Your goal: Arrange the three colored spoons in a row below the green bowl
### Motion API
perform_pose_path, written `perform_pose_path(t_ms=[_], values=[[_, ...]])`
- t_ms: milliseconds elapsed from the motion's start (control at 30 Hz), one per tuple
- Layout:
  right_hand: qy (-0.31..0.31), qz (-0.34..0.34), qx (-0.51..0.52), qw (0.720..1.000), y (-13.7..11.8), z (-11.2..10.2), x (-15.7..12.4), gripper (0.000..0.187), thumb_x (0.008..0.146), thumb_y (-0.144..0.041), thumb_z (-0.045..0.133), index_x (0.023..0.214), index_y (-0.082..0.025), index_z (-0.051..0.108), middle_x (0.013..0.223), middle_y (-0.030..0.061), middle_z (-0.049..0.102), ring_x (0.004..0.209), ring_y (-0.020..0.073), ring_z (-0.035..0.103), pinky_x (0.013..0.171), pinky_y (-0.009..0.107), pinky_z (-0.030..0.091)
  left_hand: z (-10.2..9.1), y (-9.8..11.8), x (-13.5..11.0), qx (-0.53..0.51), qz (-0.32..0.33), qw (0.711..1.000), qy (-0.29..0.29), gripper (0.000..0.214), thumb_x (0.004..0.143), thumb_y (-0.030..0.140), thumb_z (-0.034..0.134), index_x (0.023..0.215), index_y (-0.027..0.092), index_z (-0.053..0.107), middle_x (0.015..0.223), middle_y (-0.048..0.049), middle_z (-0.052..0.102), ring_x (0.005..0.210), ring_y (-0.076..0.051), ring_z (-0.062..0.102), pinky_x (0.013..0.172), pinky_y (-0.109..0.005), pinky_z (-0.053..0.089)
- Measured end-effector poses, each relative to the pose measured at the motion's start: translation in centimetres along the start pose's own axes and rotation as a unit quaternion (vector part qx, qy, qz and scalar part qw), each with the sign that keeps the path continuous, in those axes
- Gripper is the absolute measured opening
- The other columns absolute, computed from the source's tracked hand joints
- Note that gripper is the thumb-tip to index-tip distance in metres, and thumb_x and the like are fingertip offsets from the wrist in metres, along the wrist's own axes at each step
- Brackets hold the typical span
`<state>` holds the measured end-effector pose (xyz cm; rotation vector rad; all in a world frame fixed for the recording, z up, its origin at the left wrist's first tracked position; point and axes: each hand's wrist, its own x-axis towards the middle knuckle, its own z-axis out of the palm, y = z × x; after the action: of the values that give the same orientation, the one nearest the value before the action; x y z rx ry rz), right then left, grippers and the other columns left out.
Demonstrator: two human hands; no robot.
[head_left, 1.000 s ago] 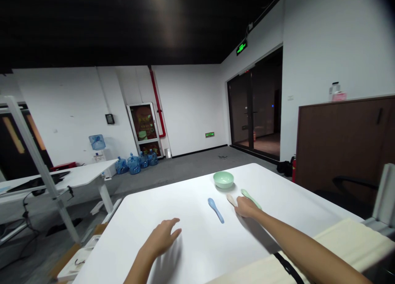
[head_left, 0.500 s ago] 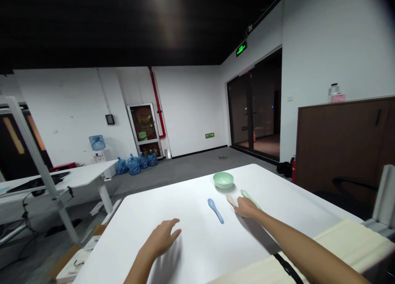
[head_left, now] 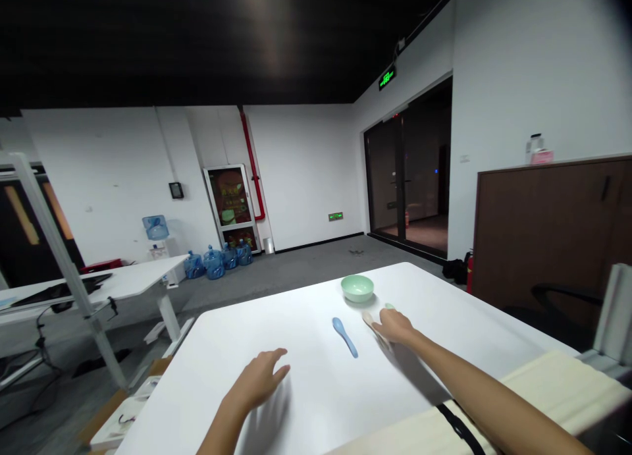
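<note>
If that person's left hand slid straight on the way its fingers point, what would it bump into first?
Probably the blue spoon lying on the white table, just ahead of the left hand. Depth is hard to judge from this view, but nothing else appears to lie between them.

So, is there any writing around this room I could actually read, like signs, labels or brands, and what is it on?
Nothing here is sharp enough to quote.
Green exit sign: too blurred to read.
Food poster panel: too small to read.
Low green wall sign: too small to read.
Pink bottle label: too small to read.
</note>
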<state>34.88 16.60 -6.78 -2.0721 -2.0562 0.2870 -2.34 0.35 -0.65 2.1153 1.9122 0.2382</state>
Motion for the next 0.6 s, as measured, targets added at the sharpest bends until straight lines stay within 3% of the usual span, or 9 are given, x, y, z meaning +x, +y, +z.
perform_pose_path(t_ms=[167,267,367,467,600], values=[[0.039,-0.075,0.034,0.996,-0.2,-3.6,-0.2,0.049,0.088,-0.051,0.049,0.119,-0.015,0.063,0.122,0.017,0.066,0.117,0.0303,0.059,0.09,0.033,0.043,0.0,0.0,-0.1,0.001,0.001,1.0,-0.004,0.054,0.091,0.052,0.041,0.136,0.025,0.054,0.134,-0.0091,0.062,0.124,-0.028,0.055,0.101,-0.039,0.042],[0.037,-0.098,0.045,0.993,0.0,-4.5,-0.9,0.052,0.088,-0.05,0.05,0.129,-0.019,0.058,0.136,0.0151,0.058,0.126,0.0311,0.052,0.099,0.037,0.039,0.2,-0.2,0.1,-0.001,0.006,1.0,-0.003,0.055,0.091,0.053,0.041,0.136,0.025,0.054,0.135,-0.0087,0.061,0.125,-0.028,0.054,0.102,-0.04,0.041],[0.034,-0.095,0.027,0.995,0.7,-3.8,-2.1,0.062,0.089,-0.053,0.048,0.142,-0.021,0.048,0.153,0.0153,0.039,0.14,0.0339,0.035,0.108,0.046,0.032,0.3,-0.3,0.4,0.003,0.008,1.0,-0.004,0.055,0.091,0.053,0.041,0.137,0.025,0.053,0.135,-0.0095,0.061,0.125,-0.029,0.054,0.103,-0.041,0.041],[-0.008,-0.071,0.004,0.997,1.6,-2.4,-3.4,0.076,0.088,-0.058,0.046,0.152,-0.02,0.032,0.162,0.0155,0.019,0.148,0.0366,0.016,0.112,0.056,0.024,0.3,-0.3,0.5,0.009,0.007,1.0,-0.009,0.055,0.092,0.052,0.04,0.138,0.025,0.052,0.136,-0.0102,0.06,0.125,-0.028,0.054,0.102,-0.041,0.042],[-0.059,-0.077,-0.007,0.995,1.8,-1.5,-4.3,0.091,0.085,-0.065,0.045,0.157,-0.017,0.016,0.165,0.0138,0.005,0.15,0.0377,0.004,0.114,0.063,0.016,0.2,-0.1,0.3,0.011,0.005,1.0,-0.005,0.053,0.092,0.051,0.041,0.137,0.025,0.053,0.136,-0.01,0.06,0.125,-0.028,0.054,0.102,-0.041,0.042]])
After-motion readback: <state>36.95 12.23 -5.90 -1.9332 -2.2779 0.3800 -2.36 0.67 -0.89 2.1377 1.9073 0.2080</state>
